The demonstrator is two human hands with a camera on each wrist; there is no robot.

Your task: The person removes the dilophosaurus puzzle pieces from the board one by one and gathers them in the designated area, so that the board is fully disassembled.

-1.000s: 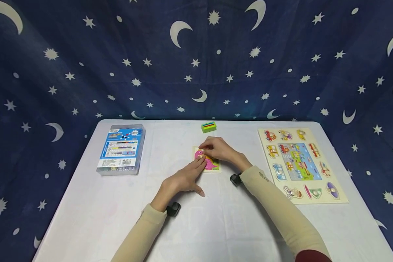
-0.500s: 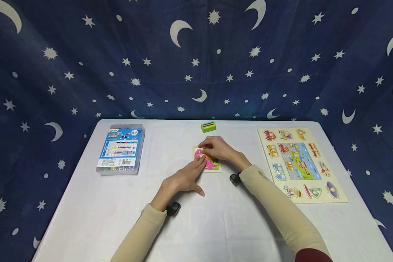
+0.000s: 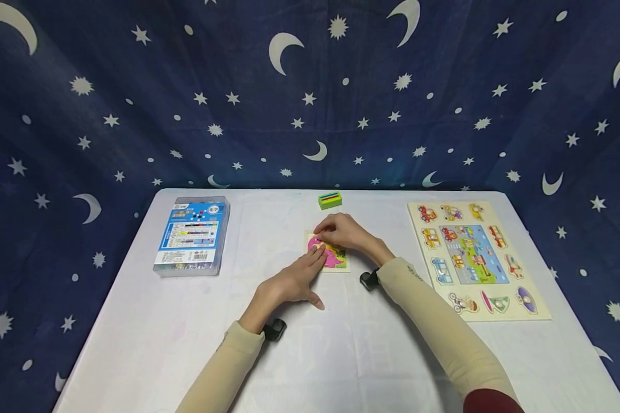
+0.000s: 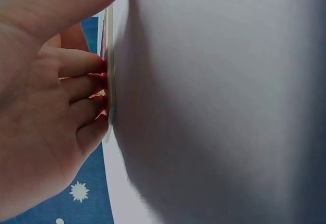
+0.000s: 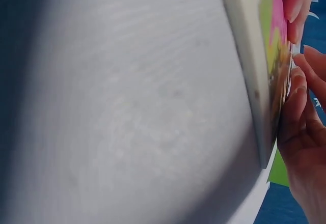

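Observation:
A small jigsaw puzzle board (image 3: 334, 264) with a pink dinosaur picture lies flat at the middle of the white table. My left hand (image 3: 291, 281) rests on its left part, fingers stretched and thumb held apart over the cloth. The left wrist view shows those fingertips (image 4: 99, 84) pressing on the board's face, beside its pale edge (image 4: 110, 56). My right hand (image 3: 345, 232) bends over the upper part of the board. In the right wrist view its thumb and fingers (image 5: 298, 94) pinch a puzzle piece right at the picture surface; the piece is mostly hidden.
A green block (image 3: 330, 200) with coloured strips stands behind the board. On the left lies a clear plastic case (image 3: 191, 238) with a blue label. A larger wooden vehicle puzzle (image 3: 418, 275) lies on the right, near my right forearm. A starry blue curtain (image 3: 248, 143) hangs behind the table.
My left hand stays on the puzzle board. The right hand shifts very slightly at the board's upper part, its wrist edging left; nothing else has moved.

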